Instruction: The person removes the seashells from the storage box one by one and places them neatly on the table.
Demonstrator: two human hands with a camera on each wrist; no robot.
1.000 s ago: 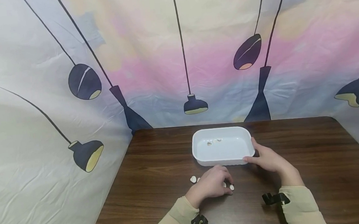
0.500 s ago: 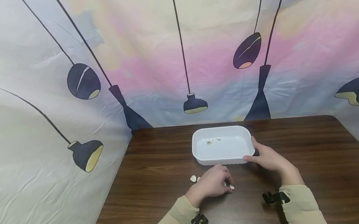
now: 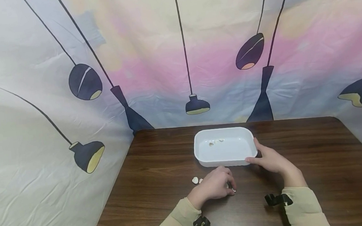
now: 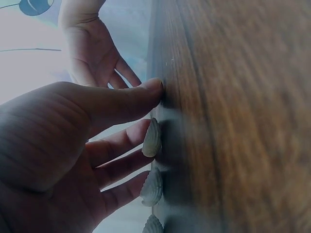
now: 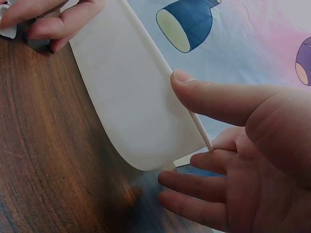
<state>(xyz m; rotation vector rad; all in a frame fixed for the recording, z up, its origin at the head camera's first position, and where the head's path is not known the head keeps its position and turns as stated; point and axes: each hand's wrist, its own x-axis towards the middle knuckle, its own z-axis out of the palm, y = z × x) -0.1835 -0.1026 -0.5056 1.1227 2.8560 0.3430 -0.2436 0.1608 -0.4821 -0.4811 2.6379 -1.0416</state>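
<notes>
My left hand [image 3: 214,184] is low over the table, its thumb and forefinger closing on a small white seashell [image 3: 234,190] that is mostly covered by the fingertips. In the left wrist view a ribbed seashell [image 4: 152,140] stands on the table by the fingers, with another seashell [image 4: 152,187] beyond it. Two more shells, one of them a white seashell [image 3: 195,180], lie left of this hand. My right hand [image 3: 270,159] holds the white rectangular dish [image 3: 227,163] at its right end, thumb on the rim [image 5: 163,65]. Several small shells [image 3: 216,142] lie inside the dish.
The dark wooden table [image 3: 318,172] reaches back to a hanging cloth [image 3: 221,52] printed with lamps. A black wrist mount [image 3: 277,200] is on the right sleeve, and another black mount [image 3: 201,223] is on the left.
The left thumb and forefinger have drawn together over the shell at their tips, so less of it shows. My right hand and the dish have stayed put.
</notes>
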